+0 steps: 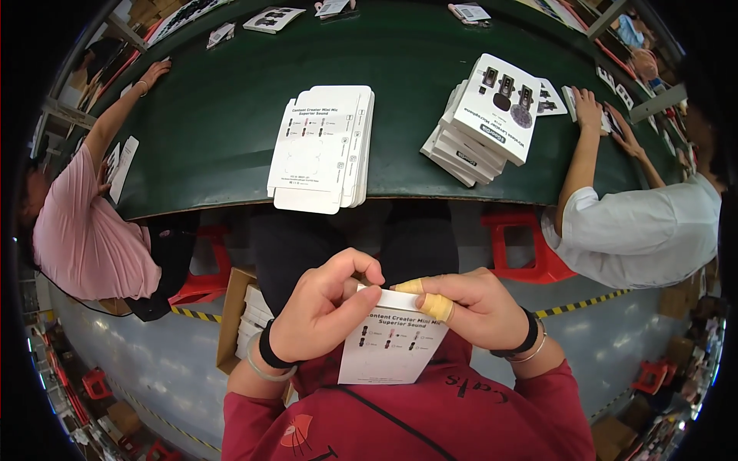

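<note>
A white printed cardboard box (390, 349) is upright in front of my chest, its narrow top end toward my fingers. My left hand (330, 303) is closed at the box's top left corner, thumb pressed along the top edge. On the other side, my right hand (469, 303) pinches the top right corner; its thumb and index finger are wrapped in yellow tape. Ahead on the table's near edge lies a stack of flat, unfolded box blanks (317, 154). To its right stands a leaning pile of formed white boxes (492, 107) with microphone pictures.
The green table (231, 84) spans the far side. A person in pink (100, 223) sits at left, one in white (638, 230) at right, both reaching onto the table. Red stools (526, 246) stand below it. An open brown carton (234, 323) holding white boxes sits left of my legs.
</note>
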`<state>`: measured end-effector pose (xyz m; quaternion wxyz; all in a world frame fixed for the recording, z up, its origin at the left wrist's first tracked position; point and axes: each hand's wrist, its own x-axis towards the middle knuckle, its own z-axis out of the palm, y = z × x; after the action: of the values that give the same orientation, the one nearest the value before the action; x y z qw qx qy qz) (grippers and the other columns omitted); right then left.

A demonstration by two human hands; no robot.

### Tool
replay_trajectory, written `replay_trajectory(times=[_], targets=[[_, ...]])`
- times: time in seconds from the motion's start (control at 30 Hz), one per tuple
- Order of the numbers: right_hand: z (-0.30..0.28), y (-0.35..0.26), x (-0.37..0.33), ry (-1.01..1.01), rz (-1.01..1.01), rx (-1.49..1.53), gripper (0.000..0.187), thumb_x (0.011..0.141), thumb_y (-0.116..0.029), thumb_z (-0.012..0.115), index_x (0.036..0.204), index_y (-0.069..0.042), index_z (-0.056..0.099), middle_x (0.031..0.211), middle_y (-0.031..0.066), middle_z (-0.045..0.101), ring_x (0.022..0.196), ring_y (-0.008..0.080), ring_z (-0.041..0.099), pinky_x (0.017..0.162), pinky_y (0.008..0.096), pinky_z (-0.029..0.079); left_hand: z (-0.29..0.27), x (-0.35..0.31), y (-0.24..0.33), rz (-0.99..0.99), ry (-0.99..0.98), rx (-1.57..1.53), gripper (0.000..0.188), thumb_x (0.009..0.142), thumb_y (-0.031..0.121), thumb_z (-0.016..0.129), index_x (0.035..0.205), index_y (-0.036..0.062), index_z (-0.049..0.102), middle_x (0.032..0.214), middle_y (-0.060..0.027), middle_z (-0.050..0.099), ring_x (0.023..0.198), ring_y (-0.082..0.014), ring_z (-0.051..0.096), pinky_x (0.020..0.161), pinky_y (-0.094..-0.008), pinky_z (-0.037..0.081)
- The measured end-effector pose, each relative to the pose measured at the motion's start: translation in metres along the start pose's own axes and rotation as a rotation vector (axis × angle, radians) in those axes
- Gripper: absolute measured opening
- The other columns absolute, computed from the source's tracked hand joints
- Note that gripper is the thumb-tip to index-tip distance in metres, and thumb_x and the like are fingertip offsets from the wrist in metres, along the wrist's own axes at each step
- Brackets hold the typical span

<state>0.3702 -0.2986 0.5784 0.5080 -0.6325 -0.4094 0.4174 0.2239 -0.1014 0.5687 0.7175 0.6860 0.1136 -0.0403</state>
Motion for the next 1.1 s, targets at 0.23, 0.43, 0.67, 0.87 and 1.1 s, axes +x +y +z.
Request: replay_trajectory(times=[0.23, 0.43, 0.67, 0.87, 1.1], targets=[[0.003, 0.013, 0.004, -0.003, 0.072, 0.255, 0.025, 0.097, -0.014, 0.061, 0.116, 0.002, 0.064, 0.094, 0.0094, 0.073, 0.084, 0.0114, 0.069, 0.075, 0.0235, 0.053, 0.003, 0.004, -0.011, 0.121, -0.011, 0.127, 0.004, 0.095, 0.000, 0.053, 0.098, 0.0025, 0.051, 0.081, 0.0008, 0.052, 0.071, -0.0031, 0.047, 0.061, -0.0184, 0.037], [0.005, 0.023, 0.001, -0.016, 0.121, 0.390, 0.019, 0.099, -0.015, 0.059, 0.108, 0.000, 0.054, 0.095, 0.0080, 0.071, 0.083, 0.0077, 0.064, 0.076, 0.0234, 0.051, 0.013, -0.003, -0.045, 0.389, 0.205, 0.095, 0.012, 0.093, 0.003, 0.065, 0.092, 0.0021, 0.053, 0.075, -0.0028, 0.059, 0.060, -0.0071, 0.051, 0.055, -0.0214, 0.041], [0.020, 0.019, -0.010, 0.145, -0.352, -0.491, 0.029, 0.094, -0.018, 0.064, 0.113, -0.001, 0.051, 0.091, 0.0099, 0.069, 0.078, 0.0189, 0.069, 0.067, 0.0314, 0.054, 0.023, -0.005, -0.049, 0.363, 0.299, 0.004, 0.015, 0.091, 0.003, 0.067, 0.089, 0.0017, 0.052, 0.079, -0.0068, 0.062, 0.066, -0.0075, 0.055, 0.058, -0.0207, 0.044], [-0.014, -0.004, -0.015, -0.101, -0.155, -0.406, 0.045, 0.091, -0.018, 0.066, 0.128, 0.001, 0.050, 0.103, 0.0159, 0.067, 0.078, 0.0281, 0.069, 0.068, 0.0342, 0.056, 0.026, -0.005, -0.043, 0.290, 0.317, -0.140, 0.014, 0.101, 0.013, 0.054, 0.107, 0.0013, 0.049, 0.094, -0.0129, 0.065, 0.077, -0.0123, 0.062, 0.069, -0.0227, 0.048], [-0.053, -0.012, -0.025, 0.875, -0.583, 0.039, 0.041, 0.086, -0.002, 0.067, 0.125, 0.001, 0.055, 0.114, 0.0147, 0.067, 0.098, 0.0229, 0.069, 0.079, 0.0319, 0.054, 0.021, 0.037, -0.033, 0.350, 0.425, -0.337, 0.043, 0.107, 0.036, 0.035, 0.136, 0.0038, 0.037, 0.129, -0.0228, 0.053, 0.102, -0.0271, 0.063, 0.084, -0.0345, 0.050]])
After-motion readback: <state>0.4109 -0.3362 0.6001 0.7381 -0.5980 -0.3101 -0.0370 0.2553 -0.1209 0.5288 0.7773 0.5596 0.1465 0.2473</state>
